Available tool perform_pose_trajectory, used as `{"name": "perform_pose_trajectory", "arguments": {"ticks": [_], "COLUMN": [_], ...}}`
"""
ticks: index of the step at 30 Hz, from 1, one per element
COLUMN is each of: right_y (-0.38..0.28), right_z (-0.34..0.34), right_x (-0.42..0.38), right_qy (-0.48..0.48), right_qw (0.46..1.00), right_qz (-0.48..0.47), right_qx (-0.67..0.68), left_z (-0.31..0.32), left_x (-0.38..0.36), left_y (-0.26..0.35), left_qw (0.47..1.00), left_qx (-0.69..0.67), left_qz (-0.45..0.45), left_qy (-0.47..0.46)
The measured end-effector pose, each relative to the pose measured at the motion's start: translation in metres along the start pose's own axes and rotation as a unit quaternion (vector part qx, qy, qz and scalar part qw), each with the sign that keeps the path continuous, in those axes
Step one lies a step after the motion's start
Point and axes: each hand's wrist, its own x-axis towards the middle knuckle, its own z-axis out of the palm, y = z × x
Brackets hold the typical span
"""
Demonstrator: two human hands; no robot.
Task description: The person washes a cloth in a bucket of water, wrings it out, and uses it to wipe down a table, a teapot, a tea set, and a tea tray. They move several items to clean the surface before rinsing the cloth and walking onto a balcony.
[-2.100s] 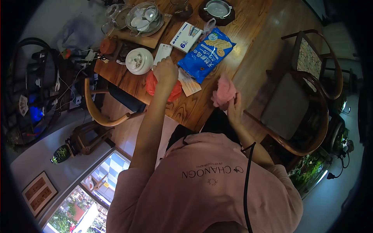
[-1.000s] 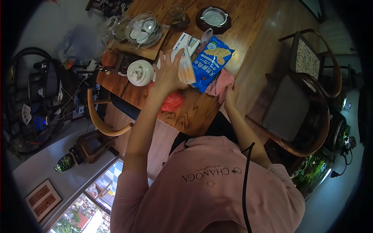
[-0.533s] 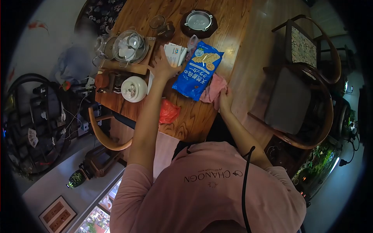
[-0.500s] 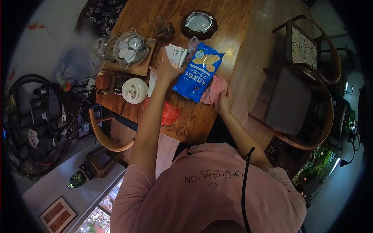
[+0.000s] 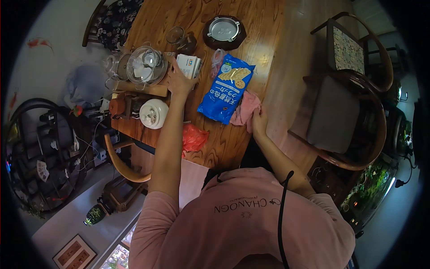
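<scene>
My left hand [image 5: 181, 83] is spread open at the near edge of a white stack of packs or papers [image 5: 189, 65], one finger along its left side and the thumb at its lower right. Contact looks likely, but the fingertips are partly hidden. My right hand [image 5: 260, 120] grips a crumpled pink cloth [image 5: 247, 109] near the table's right edge. Between the hands lies a blue cracker packet [image 5: 226, 89], partly over the cloth. A clear plastic piece [image 5: 217, 60] sits between the white stack and the packet. Below my left forearm's right side rests a red plastic bag [image 5: 194, 138].
Left on the wooden table [image 5: 264, 27] are a glass bowl with cups [image 5: 147, 67] on a wooden tray [image 5: 143, 87], and a white lidded jar [image 5: 153, 114]. Farther back stand a glass pitcher [image 5: 183, 41] and an ashtray [image 5: 223, 29]. Chairs [image 5: 333, 116] stand at right.
My left hand has moved left, and the white stack has shifted left toward the wooden tray. My right hand stays on the pink cloth. The view has shifted slightly.
</scene>
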Motion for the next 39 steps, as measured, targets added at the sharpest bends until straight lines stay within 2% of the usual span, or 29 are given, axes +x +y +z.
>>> {"name": "perform_pose_trajectory", "arguments": {"ticks": [1, 2, 3, 5, 8, 9, 10, 12, 13, 14, 16, 18, 19, 20, 21, 22, 23, 25, 26, 29, 32, 34, 35, 37, 39], "right_y": [0.007, 0.013, 0.008, 0.0, -0.009, -0.012, -0.015, -0.025, -0.036, -0.048, -0.079, -0.119, -0.116, -0.11, -0.111, -0.108, -0.102, -0.091, -0.083, -0.073, -0.044, -0.024, -0.02, -0.016, -0.019], "right_z": [0.0, -0.001, -0.002, -0.004, -0.007, -0.009, -0.01, -0.014, -0.016, -0.017, -0.011, -0.005, 0.008, 0.022, 0.034, 0.042, 0.047, 0.059, 0.057, 0.042, 0.028, 0.015, 0.015, 0.018, 0.052], "right_x": [0.002, 0.004, 0.003, -0.004, -0.006, -0.002, 0.002, 0.015, 0.023, 0.034, 0.066, 0.112, 0.154, 0.196, 0.229, 0.249, 0.255, 0.256, 0.247, 0.19, 0.089, 0.029, 0.029, 0.028, 0.055], "right_qy": [-0.001, -0.002, 0.001, 0.0, 0.019, 0.024, 0.038, 0.056, 0.066, 0.075, 0.058, 0.052, 0.04, 0.029, 0.033, 0.035, 0.039, 0.109, 0.108, -0.012, -0.119, -0.212, -0.214, -0.262, -0.181], "right_qw": [1.0, 0.999, 0.999, 0.99, 0.985, 0.985, 0.982, 0.977, 0.982, 0.983, 0.972, 0.983, 0.961, 0.928, 0.885, 0.817, 0.82, 0.743, 0.748, 0.76, 0.783, 0.741, 0.741, 0.759, 0.87], "right_qz": [0.001, 0.002, 0.002, -0.007, 0.007, 0.006, -0.009, -0.024, -0.066, -0.107, -0.17, -0.176, -0.272, -0.364, -0.402, -0.427, -0.421, -0.486, -0.479, -0.478, -0.473, -0.472, -0.475, -0.441, -0.37], "right_qx": [0.021, 0.041, 0.04, 0.139, 0.172, 0.17, 0.187, 0.203, 0.164, 0.125, 0.148, -0.003, -0.04, -0.076, -0.234, -0.387, -0.385, -0.446, -0.446, -0.44, -0.387, -0.428, -0.424, -0.4, -0.271], "left_z": [-0.003, -0.002, 0.003, 0.015, 0.011, 0.007, 0.014, 0.033, 0.038, 0.042, 0.05, 0.052, 0.052, 0.05, 0.045, 0.042, 0.039, 0.026, 0.018, -0.006, -0.034, -0.055, -0.06, -0.068, -0.074], "left_x": [-0.005, -0.014, -0.015, -0.02, -0.049, -0.06, -0.062, -0.063, -0.061, -0.06, -0.06, -0.059, -0.06, -0.063, -0.067, -0.071, -0.076, -0.085, -0.091, -0.107, -0.122, -0.133, -0.138, -0.143, -0.146], "left_y": [0.004, 0.009, 0.015, 0.026, 0.076, 0.088, 0.09, 0.09, 0.088, 0.086, 0.083, 0.081, 0.079, 0.076, 0.074, 0.073, 0.071, 0.062, 0.057, 0.043, 0.027, 0.023, 0.017, 0.007, 0.001], "left_qw": [1.0, 0.995, 0.995, 0.966, 0.973, 0.974, 0.973, 0.975, 0.964, 0.964, 0.953, 0.953, 0.953, 0.954, 0.957, 0.96, 0.96, 0.961, 0.96, 0.948, 0.95, 0.945, 0.945, 0.942, 0.942], "left_qx": [-0.004, 0.055, 0.054, 0.001, -0.155, -0.136, -0.138, -0.107, -0.164, -0.163, -0.202, -0.215, -0.229, -0.223, -0.218, -0.213, -0.208, -0.211, -0.226, -0.285, -0.289, -0.319, -0.317, -0.32, -0.318], "left_qz": [0.0, 0.039, 0.041, 0.183, 0.165, 0.148, 0.152, 0.19, 0.207, 0.211, 0.226, 0.214, 0.197, 0.202, 0.191, 0.182, 0.187, 0.175, 0.16, 0.137, 0.113, 0.067, 0.066, 0.075, 0.078], "left_qy": [0.001, 0.078, 0.076, 0.183, -0.048, -0.1, -0.103, -0.031, -0.015, -0.016, -0.001, 0.007, 0.015, 0.013, 0.019, 0.023, 0.018, 0.039, 0.038, 0.045, 0.047, 0.033, 0.037, 0.063, 0.074]}}
